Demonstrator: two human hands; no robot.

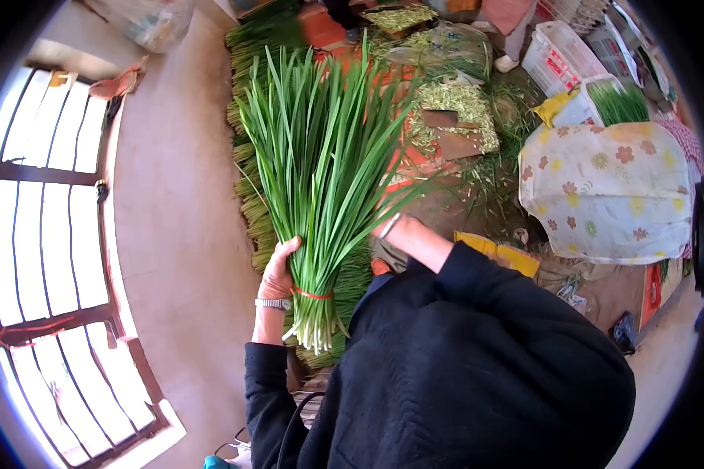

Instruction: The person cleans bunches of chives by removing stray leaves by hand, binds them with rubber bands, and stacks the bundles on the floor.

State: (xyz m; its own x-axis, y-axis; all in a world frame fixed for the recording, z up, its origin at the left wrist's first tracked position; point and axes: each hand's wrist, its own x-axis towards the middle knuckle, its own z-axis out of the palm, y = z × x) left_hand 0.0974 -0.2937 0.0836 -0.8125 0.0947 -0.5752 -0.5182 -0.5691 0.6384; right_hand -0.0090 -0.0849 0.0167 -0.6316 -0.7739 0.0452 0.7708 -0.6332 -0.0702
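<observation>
A long bunch of garlic chives (317, 187) stands before me, green leaves fanned upward, white root ends pointing down. A red band (313, 294) ties it near the base. My left hand (278, 272), with a watch on the wrist, grips the bunch from its left side just above the band; the thumb shows in front and the other fingers are mostly hidden. On the other side, my right hand (387, 223), with a bracelet at the wrist, is at the leaves. Its fingers are hidden behind them, so I cannot see how they are set.
Piled chives (250, 187) line the wall on the left. Ahead, a cleaver (440, 118) lies among chopped scraps (465, 102). White crates (555, 59) and a flowered cloth (606, 191) are at the right. A barred window (47, 242) is on the left. Another person's leg (508, 35) shows at the top.
</observation>
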